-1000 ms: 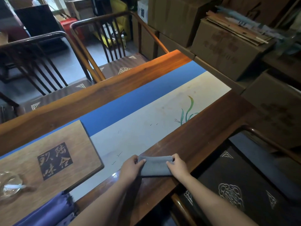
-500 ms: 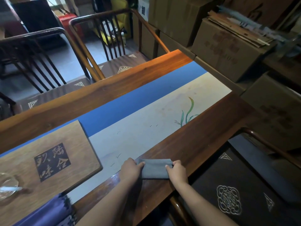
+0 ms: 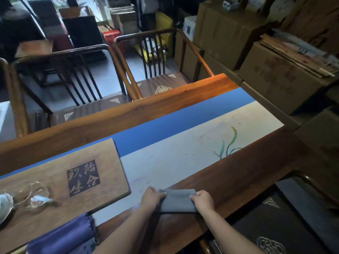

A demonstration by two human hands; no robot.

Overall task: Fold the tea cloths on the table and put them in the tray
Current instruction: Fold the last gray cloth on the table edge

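Long wooden table (image 3: 238, 184) spans the frame, near edge dark, far edge lit orange. A runner (image 3: 183, 143) lies along its middle: blue band on the far side, pale band on the near side with a painted plant near the right end.

Wooden tray (image 3: 60, 180) sits on the runner at left, with a dark square of carved characters on top. Glass pitcher (image 3: 31, 195) stands on the tray's left part. Purple cloth (image 3: 64, 237) lies crumpled at the tray's near corner, overhanging onto the table.

Grey tea cloth (image 3: 177, 199) is folded into a flat rectangle on the table's near side, straddling the runner's near edge, right of the tray and apart from it.

Left hand (image 3: 151, 197) grips the cloth's left end, fingers curled over the edge. Right hand (image 3: 202, 198) grips the right end the same way, fingers curled onto the fabric. Both forearms come in from the bottom edge.

Two wooden chairs (image 3: 128, 70) stand beyond the table; cardboard boxes (image 3: 275, 74) are stacked at right.
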